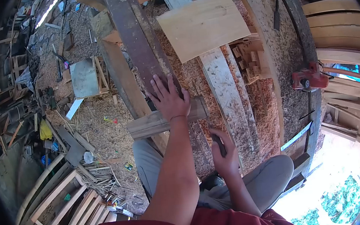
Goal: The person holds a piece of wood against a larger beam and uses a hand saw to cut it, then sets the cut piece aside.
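My left hand lies flat with fingers spread, its palm on a short wooden board and its fingertips reaching onto a long dark brown plank. The short board rests crosswise over that plank. Close to the board's right end, my right hand is closed around the dark handle of what looks like a handsaw. Its blade is seen nearly edge-on, so its shape and whether it touches the board are hard to make out.
A thin plywood sheet lies ahead across a pale plank. A red power tool sits at right on the bench. Sawdust and offcuts cover the floor. Wooden frames stand at lower left, and curved boards at right.
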Demonstrator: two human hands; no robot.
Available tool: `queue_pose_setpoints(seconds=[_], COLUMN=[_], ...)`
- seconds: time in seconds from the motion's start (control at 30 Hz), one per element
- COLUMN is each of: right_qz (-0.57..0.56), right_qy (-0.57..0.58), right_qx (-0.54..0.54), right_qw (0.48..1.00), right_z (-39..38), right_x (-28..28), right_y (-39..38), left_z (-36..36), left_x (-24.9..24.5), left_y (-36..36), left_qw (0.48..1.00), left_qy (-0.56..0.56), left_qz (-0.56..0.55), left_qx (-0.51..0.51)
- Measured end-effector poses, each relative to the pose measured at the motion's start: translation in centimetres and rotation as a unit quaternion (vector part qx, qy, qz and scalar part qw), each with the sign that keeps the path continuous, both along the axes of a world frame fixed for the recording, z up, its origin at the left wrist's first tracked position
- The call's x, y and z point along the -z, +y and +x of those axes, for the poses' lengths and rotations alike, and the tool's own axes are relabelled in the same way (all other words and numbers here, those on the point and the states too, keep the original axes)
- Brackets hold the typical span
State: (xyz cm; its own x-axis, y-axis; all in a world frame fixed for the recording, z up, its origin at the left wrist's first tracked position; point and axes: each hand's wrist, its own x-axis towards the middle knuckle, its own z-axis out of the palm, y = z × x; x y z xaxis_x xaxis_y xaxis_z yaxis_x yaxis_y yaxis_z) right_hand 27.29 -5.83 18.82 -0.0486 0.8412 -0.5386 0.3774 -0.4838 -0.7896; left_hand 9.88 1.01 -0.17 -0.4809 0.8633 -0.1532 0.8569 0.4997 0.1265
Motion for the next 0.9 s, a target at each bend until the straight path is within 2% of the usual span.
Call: queue_pose_setpoints(seconds=[0.07, 0.17, 0.2, 0.3, 0.5, 0.6, 0.7, 0.73, 0.83, 0.9], right_qz=[0.031, 0.025, 0.018, 0.017, 0.020, 0.061, 0.080, 0.021, 0.012, 0.016], right_qy=[-0.020, -0.025, 0.000, -0.030, -0.037, -0.025, -0.044, -0.062, -0.037, -0.029], right_qx=[-0.003, -0.013, -0.001, -0.015, -0.025, -0.007, -0.010, -0.038, -0.038, -0.027], right_qw=[0.999, 0.999, 1.000, 0.999, 0.999, 0.998, 0.996, 0.997, 0.999, 0.999], right_z=[-1.1, -1.2, -0.6, 0.8, -1.5, 0.0, -0.3, -1.3, -2.0, -0.6], right_x=[2.7, 3.0, 1.4, -0.7, 2.6, 0.8, 1.7, 1.1, 2.2, 1.3], right_y=[1.0, 1.4, 1.0, -1.0, 1.6, -1.2, -0.9, 1.4, 3.5, 1.3], left_z=[0.0, 0.5, 0.3, 0.2, 0.1, 0.1, 0.1, 0.3, 0.1, 0.3], left_x=[-0.5, -0.2, -0.2, -0.2, -0.4, -0.4, -0.8, -0.7, -0.5, -0.5], left_y=[0.2, 0.5, 0.1, 0.1, 0.3, 0.3, 0.4, 0.0, 0.8, 0.3], left_qw=[1.000, 1.000, 1.000, 1.000, 1.000, 1.000, 1.000, 1.000, 1.000, 1.000], left_qy=[-0.008, -0.009, -0.003, -0.002, -0.017, -0.010, -0.002, -0.006, -0.008, -0.006], left_qz=[0.004, 0.004, -0.003, -0.002, -0.001, -0.001, -0.023, -0.020, 0.002, -0.005], left_qx=[-0.006, -0.009, -0.010, -0.006, -0.008, -0.006, -0.010, -0.010, -0.011, -0.010])
